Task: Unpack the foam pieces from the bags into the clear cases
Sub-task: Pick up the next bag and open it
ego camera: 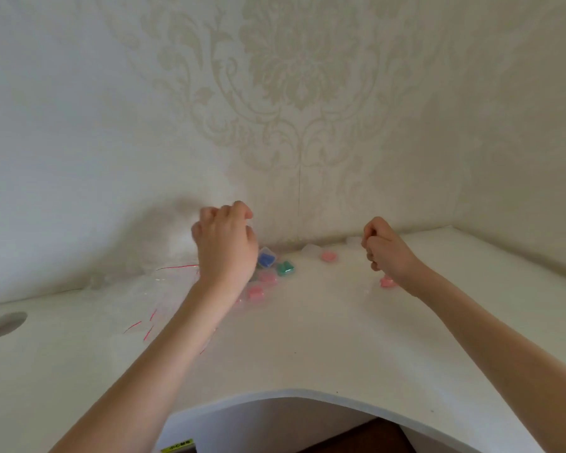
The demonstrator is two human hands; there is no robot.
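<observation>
My left hand (224, 246) hovers above the desk with fingers curled; a small clear case (249, 223) seems pinched at its fingertips, blurred. Just under it lie closed clear cases with foam: a blue one (266, 258), a green one (285, 268) and two pink ones (268, 277) (255, 293). My right hand (384, 250) is raised to the right, fingers curled tight against the thumb, and I see nothing in it. A pink case (327, 256) lies between the hands, and another pink one (386, 282) sits beneath my right wrist. Clear bags with red zip strips (164, 289) lie at left.
The white corner desk (307, 338) meets patterned wallpaper right behind the cases. Empty clear cases (309, 248) (353, 240) sit by the wall. A round cable hole (4, 324) is at the far left. The desk's curved front edge (294, 392) is close to me.
</observation>
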